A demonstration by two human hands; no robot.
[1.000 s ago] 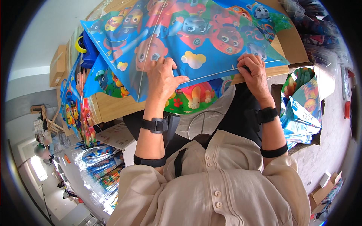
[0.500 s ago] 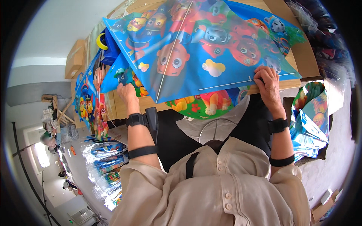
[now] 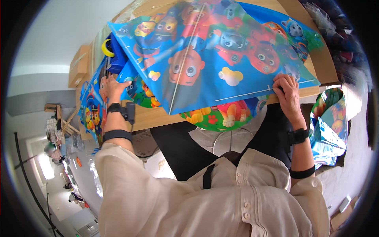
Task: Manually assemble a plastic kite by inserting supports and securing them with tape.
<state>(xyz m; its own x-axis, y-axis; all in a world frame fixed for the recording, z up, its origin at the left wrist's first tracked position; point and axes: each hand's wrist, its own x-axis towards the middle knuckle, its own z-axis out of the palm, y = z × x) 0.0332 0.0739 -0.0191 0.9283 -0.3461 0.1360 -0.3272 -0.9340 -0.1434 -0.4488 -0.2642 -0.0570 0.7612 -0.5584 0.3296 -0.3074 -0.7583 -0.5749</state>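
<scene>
A big blue kite (image 3: 169,71) of printed plastic film lies over the table, its cartoon figures upside down to me. One white rod runs down its middle and another lies along its near right edge. My right hand (image 3: 288,94) has its fingers curled on that near edge, at the rod. At the left, my left hand (image 3: 114,89) is over the table's left end, thumb spread from the fingers, just below a blue tape dispenser (image 3: 117,59) with a yellow core. Beside it hang printed sheets (image 3: 92,106). More printed film (image 3: 215,116) sticks out under the kite.
The wooden table (image 3: 150,120) has its front edge above my lap. A cardboard box (image 3: 79,66) stands at the far left. On the right, an open box holds shiny printed film (image 3: 327,134). Clear plastic packages (image 3: 339,43) are piled at the far right.
My left hand has moved left and up, from beside the kite's left edge to the hanging sheets below the dispenser, and its thumb has spread. My right hand stays on the kite's edge.
</scene>
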